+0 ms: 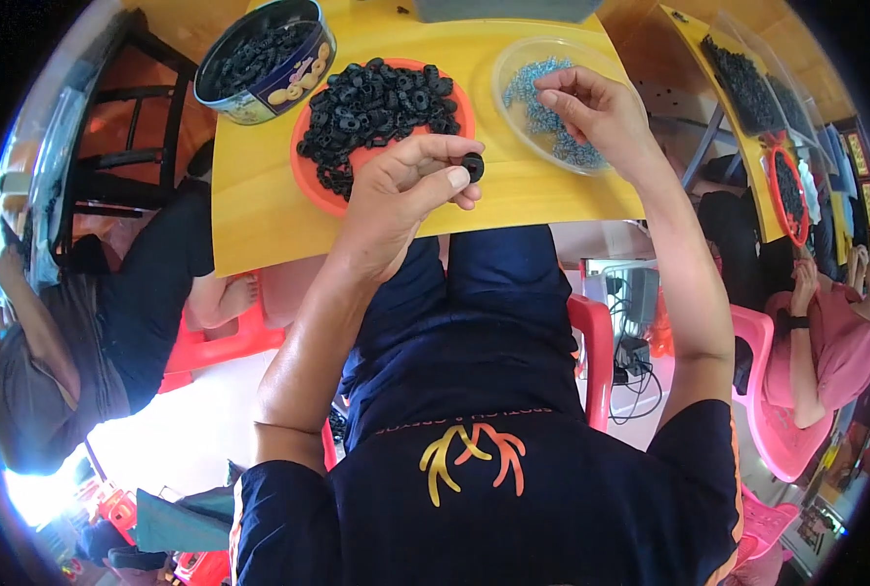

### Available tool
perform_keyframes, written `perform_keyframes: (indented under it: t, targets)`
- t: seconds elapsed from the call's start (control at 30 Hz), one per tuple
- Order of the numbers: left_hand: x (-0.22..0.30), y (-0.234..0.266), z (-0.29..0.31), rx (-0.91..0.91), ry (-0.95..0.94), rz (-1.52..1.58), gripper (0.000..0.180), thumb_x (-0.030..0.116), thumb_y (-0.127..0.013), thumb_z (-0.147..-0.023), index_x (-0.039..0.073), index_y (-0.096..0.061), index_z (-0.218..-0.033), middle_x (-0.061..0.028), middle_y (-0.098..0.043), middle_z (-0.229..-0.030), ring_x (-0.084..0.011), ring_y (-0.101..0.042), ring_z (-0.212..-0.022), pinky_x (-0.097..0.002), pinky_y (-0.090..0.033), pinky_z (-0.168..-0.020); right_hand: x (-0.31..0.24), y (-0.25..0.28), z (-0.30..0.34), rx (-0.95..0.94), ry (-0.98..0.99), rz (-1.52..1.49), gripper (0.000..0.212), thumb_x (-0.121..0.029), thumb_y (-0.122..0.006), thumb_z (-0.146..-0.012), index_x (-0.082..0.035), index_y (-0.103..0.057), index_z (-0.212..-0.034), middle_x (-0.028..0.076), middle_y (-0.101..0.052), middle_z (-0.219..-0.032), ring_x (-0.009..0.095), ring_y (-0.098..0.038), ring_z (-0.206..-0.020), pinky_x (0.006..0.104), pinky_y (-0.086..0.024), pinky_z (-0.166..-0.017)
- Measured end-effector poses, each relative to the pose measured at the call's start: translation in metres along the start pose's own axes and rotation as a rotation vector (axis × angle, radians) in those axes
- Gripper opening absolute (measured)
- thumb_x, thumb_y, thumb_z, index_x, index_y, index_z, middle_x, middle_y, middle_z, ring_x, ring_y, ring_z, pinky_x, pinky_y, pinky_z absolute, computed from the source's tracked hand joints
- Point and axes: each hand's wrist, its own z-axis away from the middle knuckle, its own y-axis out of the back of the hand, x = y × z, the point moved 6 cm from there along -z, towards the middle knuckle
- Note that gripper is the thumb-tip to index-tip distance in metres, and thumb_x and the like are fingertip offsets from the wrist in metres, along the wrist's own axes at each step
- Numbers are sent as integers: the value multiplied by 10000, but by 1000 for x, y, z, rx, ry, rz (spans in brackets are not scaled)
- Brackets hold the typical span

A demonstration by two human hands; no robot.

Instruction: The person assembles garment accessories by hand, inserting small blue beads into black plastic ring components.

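Between the thumb and fingers of my left hand is a small round black plastic part with a hole in it. That hand is above the near edge of the yellow table. Behind it sits an orange-red bowl heaped with similar black plastic parts. My right hand hovers over a clear round tub, its thumb and forefinger drawn together. Whatever those fingertips may pinch is too small to make out. Many small silvery screws lie in the tub.
A round tin full of black parts stands at the table's far left. Part of a grey container shows at the far edge. People sit at left and right, beside a second yellow table. Cables hang near my chair.
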Motion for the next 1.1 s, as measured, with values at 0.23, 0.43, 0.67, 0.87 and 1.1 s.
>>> perform_keyframes:
  t: [0.23, 0.43, 0.67, 0.87, 1.1]
  targets:
    - [-1, -1, -3, -13, 12, 142, 221, 22, -590, -910, -25, -601, -1126, -100, -632, -1021, -185, -648, -914, -304, -537, -804, 14, -3, 4, -25, -164, -631, 197, -148, -676, -895, -38, -674, -1058, 2, -646, -839, 26, -437, -572, 185, -368, -518]
    - [-4, -12, -14, -22, -54, 215, 230, 13, -603, -898, -25, -590, -1125, -118, -634, -1056, -227, -651, -978, -336, -556, -838, -14, -17, 24, -107, -181, -856, 217, -128, -676, -891, -23, -664, -1080, 28, -673, -884, 32, -447, -573, 180, -378, -522]
    - [9, -17, -8, 28, -150, -49, 244, -6, -645, -875, -17, -588, -1112, -108, -646, -1015, -190, -660, -909, -303, -538, -836, -47, -37, 44, -137, -81, -827, 189, -127, -682, -891, -22, -666, -1047, 9, -648, -819, 33, -486, -590, 177, -381, -523]
    - [16, -13, 3, 57, -259, -153, 252, 21, -683, -861, -17, -561, -1078, -60, -637, -966, -95, -609, -908, -243, -511, -807, -65, -46, 49, -162, -14, -591, 163, -114, -680, -893, -23, -664, -1026, 1, -633, -800, 44, -533, -637, 185, -409, -555]
    - [17, 0, 23, 103, -283, -151, 225, 9, -674, -863, -8, -565, -1060, -62, -638, -962, -96, -614, -882, -240, -511, -780, -100, -58, 65, 16, 452, 128, 197, -46, -695, -830, -19, -685, -1024, 101, -650, -929, 157, -651, -747, 243, -504, -660]
